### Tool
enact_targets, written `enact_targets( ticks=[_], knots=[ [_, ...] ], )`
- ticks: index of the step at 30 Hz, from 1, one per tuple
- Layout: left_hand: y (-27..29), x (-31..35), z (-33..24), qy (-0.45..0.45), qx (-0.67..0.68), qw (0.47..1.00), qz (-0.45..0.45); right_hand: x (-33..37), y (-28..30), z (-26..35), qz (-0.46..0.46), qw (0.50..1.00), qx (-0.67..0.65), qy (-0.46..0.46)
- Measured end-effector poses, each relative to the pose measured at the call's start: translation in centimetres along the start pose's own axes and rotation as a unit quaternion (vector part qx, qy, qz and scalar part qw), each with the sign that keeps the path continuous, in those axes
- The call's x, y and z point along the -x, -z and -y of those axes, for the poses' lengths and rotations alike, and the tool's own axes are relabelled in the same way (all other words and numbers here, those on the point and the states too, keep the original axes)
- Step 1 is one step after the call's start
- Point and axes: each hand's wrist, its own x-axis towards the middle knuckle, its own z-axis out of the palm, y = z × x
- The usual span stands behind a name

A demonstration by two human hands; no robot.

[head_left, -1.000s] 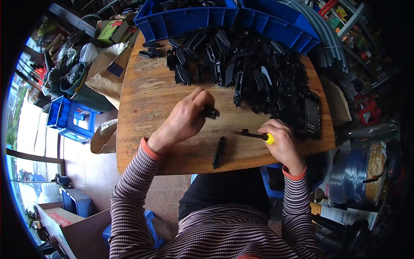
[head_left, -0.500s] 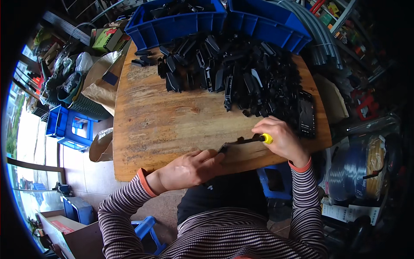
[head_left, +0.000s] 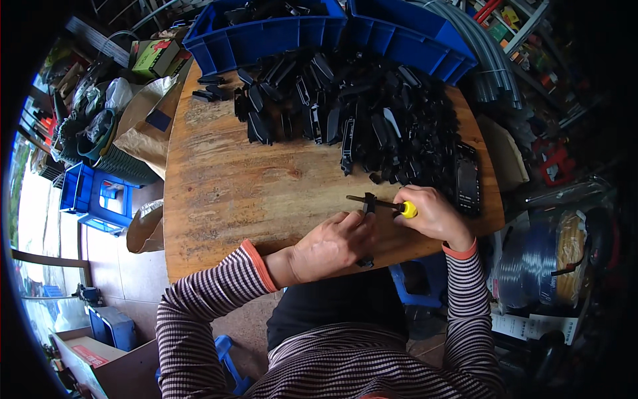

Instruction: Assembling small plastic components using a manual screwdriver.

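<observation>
My left hand [head_left: 334, 246] is closed around a narrow black plastic part [head_left: 369, 202]; the part's upper end stands up past my fingers, and its lower end shows beneath them. My right hand [head_left: 430, 214] grips a yellow-handled tool [head_left: 410, 210] with a thin dark shaft. The shaft runs leftward across the part's upper end, and its tip shows beyond it. Whether the shaft passes through the part or only lies against it, I cannot tell. Both hands are over the near edge of the wooden table [head_left: 226, 193]. A large heap of similar black plastic parts [head_left: 345, 106] lies beyond them.
Two blue crates [head_left: 266, 43] stand at the table's far edge, the left one holding black parts. A black phone [head_left: 468, 179] lies at the right edge. Blue stools [head_left: 419, 282], a brown paper bag [head_left: 143, 133] and wrapped coils [head_left: 541, 263] surround the table.
My left hand has moved right and slightly up with the black part, which now meets the tool's shaft near its tip end. My right hand has stayed nearly in place, still gripping the tool.
</observation>
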Motion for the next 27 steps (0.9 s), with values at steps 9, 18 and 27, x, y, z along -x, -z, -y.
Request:
enact_targets(
  ticks=[9, 18, 27],
  knots=[
    [-0.4, -0.5, -0.2, 0.013, 0.028, 0.999, -0.038, -1.9, -3.3, 2.6, -0.212, 0.974, -0.046, 0.065],
    [-1.3, -0.5, -0.6, 0.009, -0.004, 0.995, -0.101, -1.5, -4.1, 2.9, -0.214, 0.972, -0.005, 0.091],
    [-0.2, -0.3, -0.6, -0.014, 0.012, 1.000, -0.016, -2.4, -0.7, 3.5, -0.177, 0.967, -0.124, 0.134]
  ],
)
